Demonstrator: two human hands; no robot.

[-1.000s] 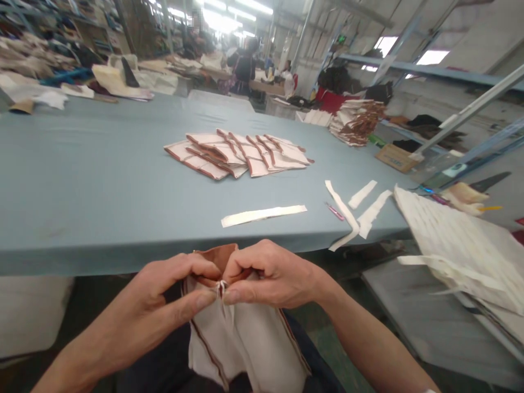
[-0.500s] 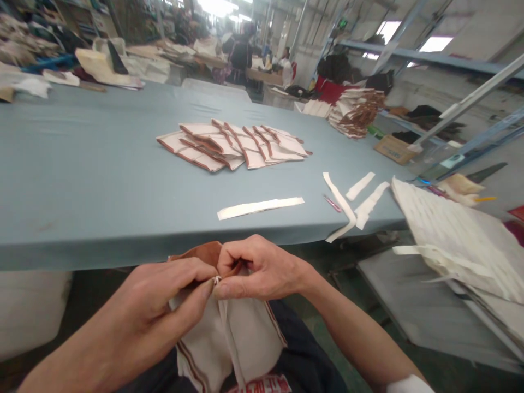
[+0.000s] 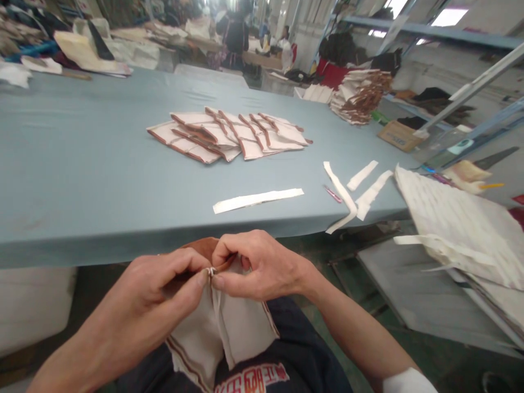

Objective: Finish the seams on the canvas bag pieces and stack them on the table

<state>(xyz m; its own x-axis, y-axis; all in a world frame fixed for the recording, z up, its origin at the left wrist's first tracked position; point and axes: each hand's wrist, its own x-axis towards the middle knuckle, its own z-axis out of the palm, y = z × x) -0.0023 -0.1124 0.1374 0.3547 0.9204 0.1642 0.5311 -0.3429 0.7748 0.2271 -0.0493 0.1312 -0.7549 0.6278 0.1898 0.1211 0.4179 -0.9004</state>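
Note:
Over my lap hangs a cream fabric piece (image 3: 245,325) with brown trim and a seam down its middle. My left hand (image 3: 164,289) pinches its upper edge at the seam. Right beside it, my right hand (image 3: 257,265) grips the same edge between thumb and bent fingers. The fingertips of both hands nearly meet at a small white bit at the top of the seam. A brown inner side shows behind the fingers. Part of the edge is hidden by both hands.
Beyond my hands is a blue-green table (image 3: 82,180) bearing overlapping brown-edged cream pieces (image 3: 233,136). Cream strips (image 3: 257,200) and a small pink tool (image 3: 333,194) lie near its front edge. At right, more cream material (image 3: 458,229) rests on a board. People are in the background.
The view has tilted down slightly, so the table's things appear higher. Both hands keep hold of the fabric at the seam, and its lower edge now shows more fully over my lap.

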